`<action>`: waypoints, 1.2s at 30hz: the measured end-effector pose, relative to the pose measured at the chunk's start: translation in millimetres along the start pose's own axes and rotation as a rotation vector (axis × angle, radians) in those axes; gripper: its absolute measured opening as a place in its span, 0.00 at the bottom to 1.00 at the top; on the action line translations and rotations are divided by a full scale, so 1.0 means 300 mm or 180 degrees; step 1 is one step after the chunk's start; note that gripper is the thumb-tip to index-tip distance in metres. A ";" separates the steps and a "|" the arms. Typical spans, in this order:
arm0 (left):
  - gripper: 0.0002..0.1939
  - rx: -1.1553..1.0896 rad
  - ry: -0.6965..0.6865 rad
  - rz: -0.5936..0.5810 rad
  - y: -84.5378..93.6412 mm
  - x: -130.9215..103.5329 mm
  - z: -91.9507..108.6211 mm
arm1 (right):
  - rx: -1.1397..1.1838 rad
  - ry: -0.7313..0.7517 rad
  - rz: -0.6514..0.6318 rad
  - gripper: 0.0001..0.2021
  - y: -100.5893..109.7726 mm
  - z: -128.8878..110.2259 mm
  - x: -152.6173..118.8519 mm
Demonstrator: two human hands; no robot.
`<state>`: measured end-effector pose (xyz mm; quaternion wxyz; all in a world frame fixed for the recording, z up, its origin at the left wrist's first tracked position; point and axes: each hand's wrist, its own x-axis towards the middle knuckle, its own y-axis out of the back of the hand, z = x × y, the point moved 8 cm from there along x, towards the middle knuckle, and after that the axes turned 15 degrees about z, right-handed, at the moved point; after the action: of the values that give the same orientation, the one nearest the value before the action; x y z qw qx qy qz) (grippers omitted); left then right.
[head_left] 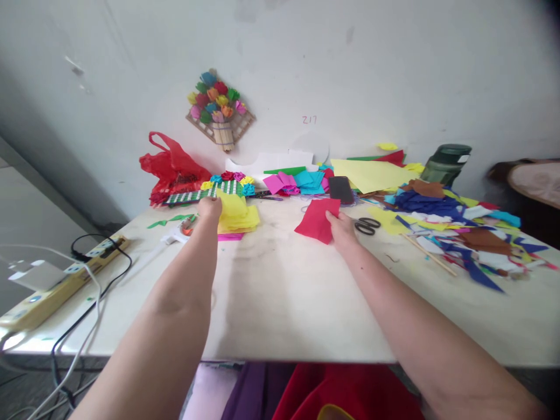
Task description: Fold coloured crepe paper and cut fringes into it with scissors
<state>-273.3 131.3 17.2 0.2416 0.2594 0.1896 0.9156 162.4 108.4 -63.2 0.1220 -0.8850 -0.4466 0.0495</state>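
Note:
My left hand (210, 207) is closed on the edge of some yellow paper (234, 214), at the left of the table; whether it grips one sheet or several, I cannot tell. Under the yellow pieces a strip of pink paper (230, 237) shows. Further right, my right hand (343, 230) pinches a piece of red paper (318, 220) by its right edge, thumb on top. Black-handled scissors (367, 226) lie just right of that hand. Left of my left hand is a white hot glue gun (177, 232), partly hidden by my forearm, near a green twisted strip (170, 220).
A yellow power strip (56, 286) with cables runs along the left edge. Behind are a red plastic bag (175, 163), a phone (340, 190) and blue and pink paper. Paper scraps (476, 239), a wooden stick (431, 255) and a green bottle (445, 164) occupy the right.

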 end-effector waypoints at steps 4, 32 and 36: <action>0.20 0.0787 -0.0094 0.0433 0.050 -0.015 0.017 | -0.0094 0.0149 0.0006 0.15 0.002 -0.001 0.004; 0.13 0.2503 -0.2877 -0.0845 -0.100 -0.270 0.207 | -0.1346 0.1151 -0.0072 0.13 -0.006 -0.100 -0.040; 0.13 0.2772 -0.3041 -0.0852 -0.114 -0.280 0.206 | -0.1517 0.1198 -0.0059 0.14 -0.006 -0.103 -0.041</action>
<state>-163.6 127.2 18.0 0.2839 0.6853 0.4452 0.5015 159.8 94.2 -33.0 -0.0080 -0.8782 -0.4233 -0.2226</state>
